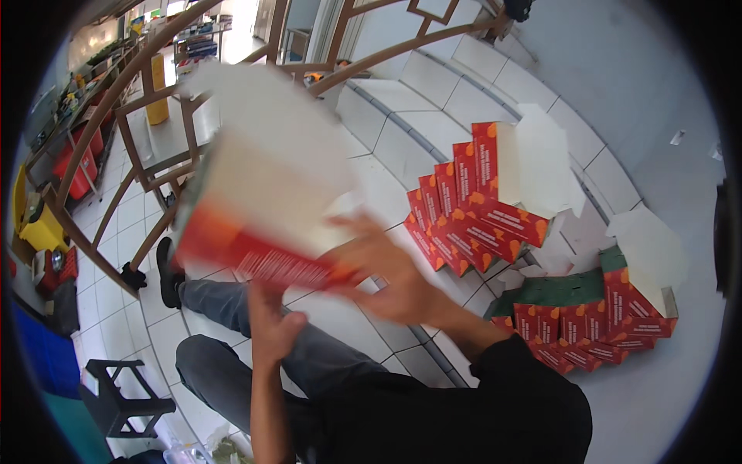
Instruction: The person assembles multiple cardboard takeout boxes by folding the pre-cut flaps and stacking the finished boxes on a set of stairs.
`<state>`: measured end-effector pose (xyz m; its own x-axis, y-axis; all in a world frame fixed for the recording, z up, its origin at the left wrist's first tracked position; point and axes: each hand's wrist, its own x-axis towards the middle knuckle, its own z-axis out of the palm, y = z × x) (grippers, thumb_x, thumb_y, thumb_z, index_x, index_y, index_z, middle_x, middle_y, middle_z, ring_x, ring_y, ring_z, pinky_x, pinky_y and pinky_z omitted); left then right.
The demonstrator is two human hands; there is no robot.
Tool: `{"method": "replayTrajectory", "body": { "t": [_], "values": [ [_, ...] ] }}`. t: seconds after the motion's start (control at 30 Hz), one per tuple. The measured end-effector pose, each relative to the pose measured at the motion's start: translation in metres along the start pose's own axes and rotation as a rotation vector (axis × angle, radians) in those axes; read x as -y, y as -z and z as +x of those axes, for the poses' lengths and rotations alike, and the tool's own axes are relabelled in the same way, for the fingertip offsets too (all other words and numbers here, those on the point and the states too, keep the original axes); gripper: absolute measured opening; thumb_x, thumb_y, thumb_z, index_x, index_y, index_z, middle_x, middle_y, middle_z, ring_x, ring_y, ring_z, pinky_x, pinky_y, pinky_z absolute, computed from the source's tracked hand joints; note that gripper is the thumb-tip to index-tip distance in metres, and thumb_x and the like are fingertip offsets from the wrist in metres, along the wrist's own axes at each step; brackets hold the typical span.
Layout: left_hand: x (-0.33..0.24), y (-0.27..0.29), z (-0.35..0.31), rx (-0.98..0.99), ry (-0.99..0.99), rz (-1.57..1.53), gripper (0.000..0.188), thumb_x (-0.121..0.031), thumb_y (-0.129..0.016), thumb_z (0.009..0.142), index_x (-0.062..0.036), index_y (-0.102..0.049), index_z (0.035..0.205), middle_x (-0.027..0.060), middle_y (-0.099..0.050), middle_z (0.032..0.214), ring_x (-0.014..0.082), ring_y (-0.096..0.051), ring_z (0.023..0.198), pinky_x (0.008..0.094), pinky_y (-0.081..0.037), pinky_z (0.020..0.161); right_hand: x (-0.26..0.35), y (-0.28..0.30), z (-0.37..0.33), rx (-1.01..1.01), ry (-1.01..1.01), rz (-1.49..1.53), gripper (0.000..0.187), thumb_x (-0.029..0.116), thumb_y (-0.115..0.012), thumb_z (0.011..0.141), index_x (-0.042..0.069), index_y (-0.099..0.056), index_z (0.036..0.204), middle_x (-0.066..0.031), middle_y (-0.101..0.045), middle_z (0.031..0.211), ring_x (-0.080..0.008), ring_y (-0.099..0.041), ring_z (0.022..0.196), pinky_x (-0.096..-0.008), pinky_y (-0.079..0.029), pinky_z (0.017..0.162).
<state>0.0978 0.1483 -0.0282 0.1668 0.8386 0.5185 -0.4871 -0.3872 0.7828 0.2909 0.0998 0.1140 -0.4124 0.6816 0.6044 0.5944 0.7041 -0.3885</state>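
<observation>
I hold a blurred red and white cardboard box (263,193) up in front of me, its white flap open at the top. My left hand (270,325) grips its lower edge from below. My right hand (390,278) presses against its right side, fingers spread on the card. To my right on the white tiled steps, several folded red boxes (471,209) lean in a fanned row. A second row of red and green boxes (595,317) lies lower on the step.
A brown curved metal railing (147,155) runs at the left and behind. My legs in grey trousers (232,363) stretch over the tiled floor. A black stool (124,394) stands lower left. Red, yellow and blue containers (46,224) sit far left.
</observation>
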Motion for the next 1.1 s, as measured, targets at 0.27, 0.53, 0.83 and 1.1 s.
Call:
{"method": "replayTrajectory", "body": {
  "t": [0.27, 0.53, 0.83, 1.1],
  "values": [
    [0.008, 0.025, 0.007, 0.043, 0.205, 0.932, 0.052, -0.025, -0.075, 0.087, -0.0019, -0.058, 0.131, 0.0187, -0.055, 0.137, 0.0340, -0.055, 0.126, 0.0434, -0.047, 0.101, 0.033, 0.213, -0.036, -0.316, -0.197, -1.133, 0.017, 0.020, -0.064, 0.095, 0.008, -0.067, 0.107, -0.0069, -0.067, 0.095, -0.0259, -0.062, 0.088, -0.0463, -0.035, 0.110],
    [0.001, 0.021, 0.009, 0.027, 0.287, 0.704, 0.047, -0.025, -0.075, 0.087, -0.0020, -0.059, 0.125, 0.0153, -0.061, 0.125, 0.0328, -0.061, 0.112, 0.0436, -0.051, 0.092, 0.013, 0.250, -0.069, 0.023, -0.735, -0.867, 0.024, 0.022, -0.057, 0.098, 0.002, -0.069, 0.105, -0.0214, -0.066, 0.085, -0.0364, -0.056, 0.081, -0.0424, -0.045, 0.081],
    [-0.001, 0.016, 0.008, 0.030, 0.286, 0.703, 0.047, -0.025, -0.075, 0.087, -0.0023, -0.060, 0.124, 0.0154, -0.061, 0.124, 0.0316, -0.061, 0.110, 0.0423, -0.051, 0.092, 0.004, 0.271, -0.052, 0.163, -0.909, -1.016, 0.029, 0.019, -0.051, 0.098, 0.000, -0.067, 0.113, -0.0153, -0.066, 0.096, -0.0249, -0.064, 0.094, -0.0356, -0.049, 0.083],
    [-0.011, 0.025, 0.005, 0.030, 0.352, 0.747, 0.047, -0.023, -0.076, 0.086, -0.0024, -0.059, 0.125, 0.0146, -0.060, 0.125, 0.0303, -0.060, 0.110, 0.0419, -0.051, 0.093, -0.086, 0.038, -0.065, 0.294, -0.998, -0.159, 0.055, 0.020, -0.059, 0.096, 0.008, -0.043, 0.147, -0.0240, -0.062, 0.128, -0.0363, -0.058, 0.122, -0.0428, -0.048, 0.100]
  ]
}}
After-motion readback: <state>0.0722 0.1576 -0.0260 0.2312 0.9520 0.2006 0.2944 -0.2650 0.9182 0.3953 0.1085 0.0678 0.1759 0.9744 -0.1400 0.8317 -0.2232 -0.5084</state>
